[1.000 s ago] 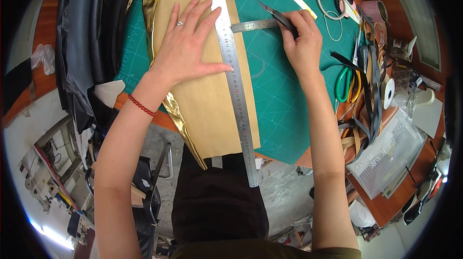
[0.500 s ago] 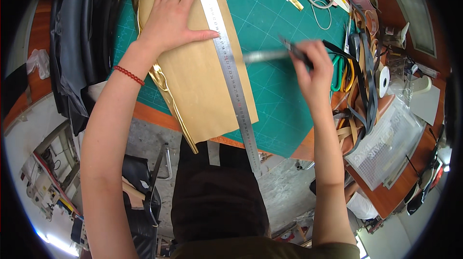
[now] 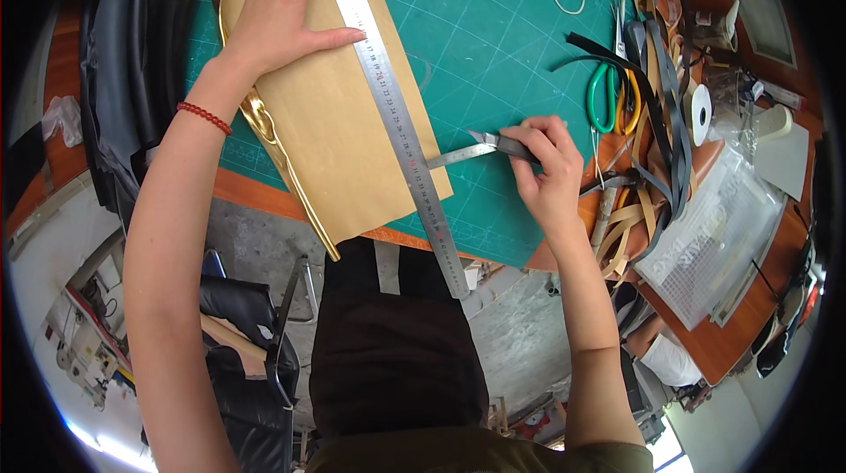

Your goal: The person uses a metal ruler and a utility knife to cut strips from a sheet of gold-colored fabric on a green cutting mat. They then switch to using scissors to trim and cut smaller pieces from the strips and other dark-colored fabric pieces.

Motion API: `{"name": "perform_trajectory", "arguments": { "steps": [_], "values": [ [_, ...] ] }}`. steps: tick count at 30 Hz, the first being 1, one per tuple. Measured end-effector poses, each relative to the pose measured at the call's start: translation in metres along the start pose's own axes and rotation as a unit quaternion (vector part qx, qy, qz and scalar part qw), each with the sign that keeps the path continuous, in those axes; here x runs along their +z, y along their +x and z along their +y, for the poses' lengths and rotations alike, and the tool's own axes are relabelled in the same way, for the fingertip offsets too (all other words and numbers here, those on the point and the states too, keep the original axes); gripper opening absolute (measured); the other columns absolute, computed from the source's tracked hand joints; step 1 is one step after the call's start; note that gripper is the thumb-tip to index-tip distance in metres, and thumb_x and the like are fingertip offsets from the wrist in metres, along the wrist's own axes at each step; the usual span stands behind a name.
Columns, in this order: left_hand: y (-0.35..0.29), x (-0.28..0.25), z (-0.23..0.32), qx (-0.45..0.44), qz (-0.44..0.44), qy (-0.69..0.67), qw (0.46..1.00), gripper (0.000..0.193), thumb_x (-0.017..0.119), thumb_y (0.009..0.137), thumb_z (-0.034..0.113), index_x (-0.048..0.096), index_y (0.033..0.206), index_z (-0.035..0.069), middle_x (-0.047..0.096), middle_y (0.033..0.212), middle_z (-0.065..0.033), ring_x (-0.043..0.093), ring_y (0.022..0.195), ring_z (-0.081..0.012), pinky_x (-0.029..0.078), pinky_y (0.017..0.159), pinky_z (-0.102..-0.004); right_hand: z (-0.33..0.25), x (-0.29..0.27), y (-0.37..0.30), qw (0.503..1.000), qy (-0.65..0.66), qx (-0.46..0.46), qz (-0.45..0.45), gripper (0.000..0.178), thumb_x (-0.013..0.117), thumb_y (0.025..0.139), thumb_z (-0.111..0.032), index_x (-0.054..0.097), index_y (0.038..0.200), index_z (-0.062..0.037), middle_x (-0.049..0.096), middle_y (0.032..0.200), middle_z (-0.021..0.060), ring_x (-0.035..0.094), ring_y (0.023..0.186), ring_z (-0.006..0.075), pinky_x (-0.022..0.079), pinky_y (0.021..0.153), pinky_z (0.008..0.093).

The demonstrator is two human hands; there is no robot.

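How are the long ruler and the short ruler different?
The long ruler looks much longer than the short ruler. The left hand rests on the long ruler, which lies along the brown sheet; the right hand holds the short ruler crosswise. Both look silvery and flat.

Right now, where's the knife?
In the head view, right of centre, the knife is in the right hand, over the green mat and right of the long ruler.
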State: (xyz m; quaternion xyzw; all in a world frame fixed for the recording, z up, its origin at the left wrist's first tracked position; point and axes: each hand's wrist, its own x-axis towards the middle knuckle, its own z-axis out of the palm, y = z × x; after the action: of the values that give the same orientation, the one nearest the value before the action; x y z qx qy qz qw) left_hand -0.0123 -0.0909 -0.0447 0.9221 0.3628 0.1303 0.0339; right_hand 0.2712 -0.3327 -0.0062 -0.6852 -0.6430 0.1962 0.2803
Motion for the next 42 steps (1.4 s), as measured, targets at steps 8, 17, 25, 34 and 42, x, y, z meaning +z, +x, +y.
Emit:
{"name": "perform_trajectory", "arguments": {
  "steps": [8, 17, 25, 34, 42],
  "values": [
    [0.001, -0.002, -0.002, 0.009, -0.006, 0.001, 1.000, 0.097, 0.075, 0.069, 0.060, 0.035, 0.144, 0.012, 0.032, 0.148, -0.0137, 0.027, 0.141, -0.0337, 0.016, 0.117, -0.0552, -0.002, 0.000, 0.002, 1.000, -0.021, 0.010, -0.012, 0.025, 0.069, 0.070, 0.001, 0.070, 0.093, -0.0098, 0.059, 0.089, 0.0061, 0.061, 0.074, 0.0231, 0.049, 0.062, 0.0341],
    [-0.009, -0.002, 0.019, -0.033, 0.002, -0.017, 0.999, 0.102, 0.073, 0.066, 0.065, 0.038, 0.141, 0.005, 0.035, 0.145, -0.0164, 0.024, 0.142, -0.0347, 0.015, 0.116, -0.0564, 0.022, -0.028, 0.011, 0.999, -0.005, 0.048, 0.009, 0.017, 0.067, 0.076, 0.002, 0.068, 0.093, -0.0029, 0.060, 0.089, 0.0094, 0.061, 0.076, 0.0236, 0.048, 0.065, 0.0310],
    [-0.025, -0.012, 0.036, -0.052, -0.028, -0.063, 0.996, 0.106, 0.075, 0.065, 0.064, 0.036, 0.142, 0.003, 0.032, 0.149, -0.0141, 0.021, 0.144, -0.0328, 0.011, 0.118, -0.0558, -0.035, 0.013, 0.094, 0.990, 0.099, 0.085, 0.048, 0.020, 0.063, 0.091, -0.014, 0.066, 0.107, -0.0026, 0.065, 0.077, 0.0127, 0.061, 0.065, 0.0199, 0.048, 0.062, 0.0323],
    [-0.023, -0.013, 0.036, -0.054, -0.039, -0.071, 0.995, 0.106, 0.076, 0.064, 0.061, 0.036, 0.142, 0.003, 0.033, 0.150, -0.0093, 0.020, 0.145, -0.0311, 0.010, 0.118, -0.0550, -0.055, 0.101, 0.232, 0.996, 0.001, 0.084, -0.030, 0.029, 0.069, 0.077, -0.032, 0.070, 0.091, -0.0062, 0.069, 0.075, 0.0170, 0.067, 0.077, 0.0338, 0.052, 0.070, 0.0448],
    [-0.023, -0.012, 0.036, -0.055, -0.037, -0.076, 0.995, 0.106, 0.075, 0.064, 0.063, 0.036, 0.142, 0.003, 0.032, 0.151, -0.0091, 0.020, 0.145, -0.0310, 0.010, 0.118, -0.0554, -0.054, 0.103, 0.233, 0.996, 0.012, 0.087, -0.028, 0.023, 0.068, 0.079, -0.027, 0.071, 0.090, -0.0076, 0.069, 0.076, 0.0132, 0.067, 0.074, 0.0305, 0.052, 0.068, 0.0411]
  ]
}}
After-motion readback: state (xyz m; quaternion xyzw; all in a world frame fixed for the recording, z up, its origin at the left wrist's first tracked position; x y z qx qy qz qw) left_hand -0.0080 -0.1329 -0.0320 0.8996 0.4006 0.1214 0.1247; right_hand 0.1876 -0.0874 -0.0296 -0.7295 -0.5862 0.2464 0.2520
